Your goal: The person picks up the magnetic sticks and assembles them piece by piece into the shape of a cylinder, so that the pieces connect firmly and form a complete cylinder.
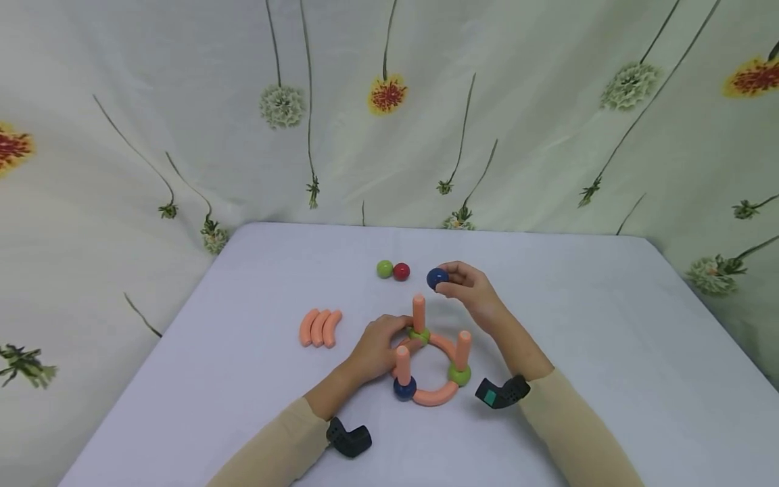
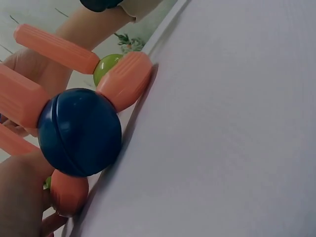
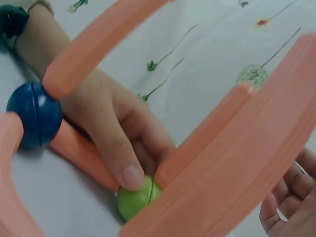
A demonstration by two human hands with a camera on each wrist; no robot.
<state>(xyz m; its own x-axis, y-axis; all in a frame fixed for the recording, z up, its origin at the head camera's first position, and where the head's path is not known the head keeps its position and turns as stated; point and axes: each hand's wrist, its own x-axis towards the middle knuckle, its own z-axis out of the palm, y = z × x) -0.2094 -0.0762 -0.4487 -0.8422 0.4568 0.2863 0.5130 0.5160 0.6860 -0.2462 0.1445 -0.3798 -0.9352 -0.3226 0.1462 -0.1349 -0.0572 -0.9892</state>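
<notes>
A ring of curved orange sticks (image 1: pixel 435 396) joined by balls lies on the table. An upright orange stick (image 1: pixel 462 350) rises from each ball: the near-left blue ball (image 2: pixel 81 133), the right green ball (image 1: pixel 459 376) and the far green ball (image 3: pixel 134 201). At the ring's far left, my left hand (image 1: pixel 380 345) holds that far green ball, its thumb pressed on the ball in the right wrist view. Beyond the ring and above the table, my right hand (image 1: pixel 477 297) pinches a loose blue ball (image 1: pixel 435 277) between thumb and fingers.
A loose green ball (image 1: pixel 385 269) and a red ball (image 1: pixel 401 272) sit side by side at the back of the white table (image 1: pixel 608 325). Left of the ring lie three curved orange sticks (image 1: pixel 318 329). A flower-patterned cloth (image 1: pixel 535 135) hangs behind the table.
</notes>
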